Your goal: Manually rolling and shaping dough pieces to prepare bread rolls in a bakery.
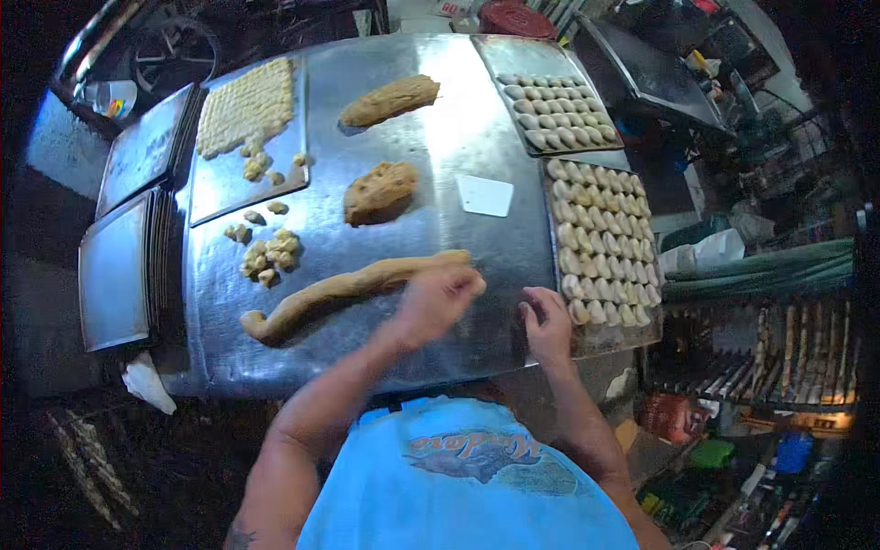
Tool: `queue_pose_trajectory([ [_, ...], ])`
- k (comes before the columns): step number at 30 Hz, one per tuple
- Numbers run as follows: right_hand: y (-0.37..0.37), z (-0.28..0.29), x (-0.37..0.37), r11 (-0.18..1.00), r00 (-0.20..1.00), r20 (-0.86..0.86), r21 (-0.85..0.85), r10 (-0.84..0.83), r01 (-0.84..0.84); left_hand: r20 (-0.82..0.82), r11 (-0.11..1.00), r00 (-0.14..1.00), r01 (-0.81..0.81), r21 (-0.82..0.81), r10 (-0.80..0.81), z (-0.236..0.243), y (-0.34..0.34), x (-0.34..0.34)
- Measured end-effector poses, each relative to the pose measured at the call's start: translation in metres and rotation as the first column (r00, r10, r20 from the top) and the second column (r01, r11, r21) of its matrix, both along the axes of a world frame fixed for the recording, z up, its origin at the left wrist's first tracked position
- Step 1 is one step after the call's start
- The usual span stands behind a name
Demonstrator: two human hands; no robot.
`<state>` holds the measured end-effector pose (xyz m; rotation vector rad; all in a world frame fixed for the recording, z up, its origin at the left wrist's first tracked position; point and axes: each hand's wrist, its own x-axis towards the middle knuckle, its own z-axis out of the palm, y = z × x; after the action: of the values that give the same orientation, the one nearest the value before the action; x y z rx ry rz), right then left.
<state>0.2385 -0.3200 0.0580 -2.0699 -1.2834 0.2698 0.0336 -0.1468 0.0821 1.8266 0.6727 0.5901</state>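
A long dough rope (330, 290) lies diagonally across the steel table. My left hand (438, 298), slightly blurred, is over its right end with fingers closed; what they hold is too hidden to tell. My right hand (545, 325) rests at the table's right, beside a tray (600, 335) of several rows of small shaped dough pieces (596, 240), fingers curved and apart. A white flat scraper (486, 195) lies above the hands. Farther up are two dough lumps (380, 194), (385, 99), and loose chunks (275, 250) lie at the left.
Another tray (504, 57) of shaped pieces is at the back right, and one with cut dough (243, 105) at the back left. Stacked metal trays (117, 266) stand left of the steel table (431, 357). A rack (779, 353) and green fabric (761, 270) are at the right.
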Motion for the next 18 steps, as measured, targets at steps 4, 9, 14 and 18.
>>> queue_pose_trajectory([
  [4, -0.001, 0.0, 0.019, 0.981, 0.997, -0.068, -0.186, 0.042, -0.054, -0.029, 0.987, 0.987, -0.159, -0.018, 0.158, -0.039, -0.069, 0.064],
  [9, -0.012, -0.027, 0.029, 0.991, 0.988, -0.078, 0.039, 0.133, -0.131, -0.324, 0.857, 0.886, -0.139, 0.497, 0.332, -0.052, -0.081, 0.066],
  [14, 0.011, -0.026, 0.021, 0.969, 0.965, 0.089, -0.02, 0.246, -0.245, -0.242, 0.792, 0.885, -0.198, 0.577, 0.398, -0.066, -0.075, 0.062],
  [18, 0.004, -0.024, 0.023, 0.96, 0.968, 0.001, -0.132, 0.249, -0.247, -0.305, 0.695, 0.89, -0.018, 0.719, 0.339, -0.057, -0.093, 0.051],
])
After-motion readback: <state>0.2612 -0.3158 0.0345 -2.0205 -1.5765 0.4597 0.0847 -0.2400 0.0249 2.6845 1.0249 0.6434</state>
